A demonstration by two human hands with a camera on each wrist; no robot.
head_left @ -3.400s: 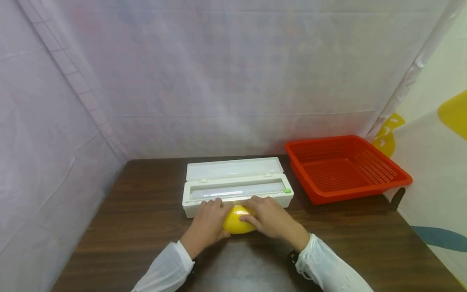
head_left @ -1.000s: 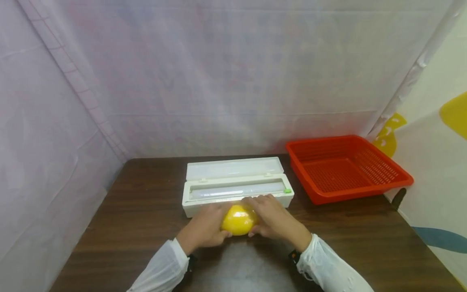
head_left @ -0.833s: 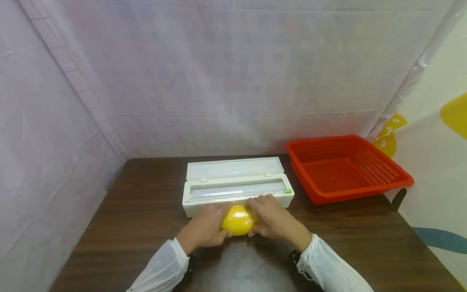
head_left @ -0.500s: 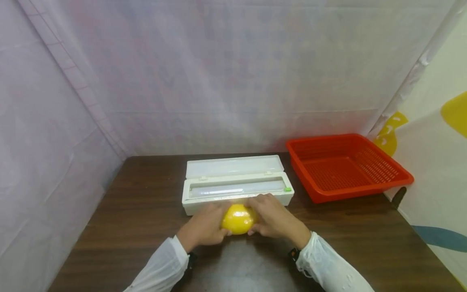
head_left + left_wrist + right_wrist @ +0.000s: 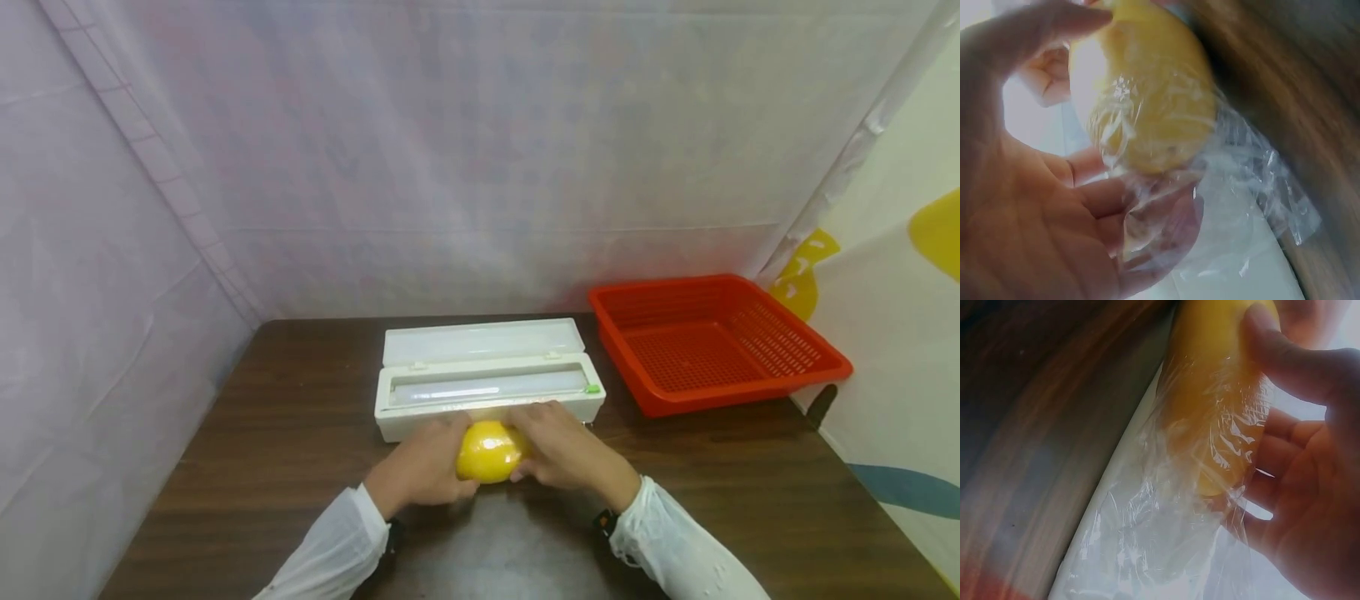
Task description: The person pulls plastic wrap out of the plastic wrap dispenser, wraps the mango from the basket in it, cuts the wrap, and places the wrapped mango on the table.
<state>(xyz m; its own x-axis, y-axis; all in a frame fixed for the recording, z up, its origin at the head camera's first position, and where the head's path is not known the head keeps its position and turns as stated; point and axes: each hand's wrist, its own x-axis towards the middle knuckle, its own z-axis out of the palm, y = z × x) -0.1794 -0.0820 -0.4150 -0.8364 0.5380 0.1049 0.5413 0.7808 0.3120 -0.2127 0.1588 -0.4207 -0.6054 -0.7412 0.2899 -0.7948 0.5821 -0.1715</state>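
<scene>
A smooth yellow oval fruit (image 5: 489, 452), its exact kind unclear, is wrapped in clear plastic film. Loose film (image 5: 1279, 194) flares off its end in the left wrist view, and film (image 5: 1147, 519) trails below it in the right wrist view. My left hand (image 5: 423, 467) holds the fruit's left side, thumb at its near edge. From the other side my right hand (image 5: 566, 454) grips it, with the thumb (image 5: 1266, 331) against the yellow surface. Right behind the fruit sits a white cling film dispenser (image 5: 405, 427), lid raised, with a film roll (image 5: 487, 389) inside.
A red plastic basket (image 5: 637, 379) with a perforated bottom stands at the back right of the dark wooden table (image 5: 247, 467). Pale cloth (image 5: 480, 167) hangs along the back and sides. A green slider (image 5: 592, 389) sits at the dispenser's right end.
Since the earliest frame, my right thumb has slid from the fruit's front to its lower right edge. The fruit stays in front of the dispenser; my left thumb has shifted slightly in the last half second.
</scene>
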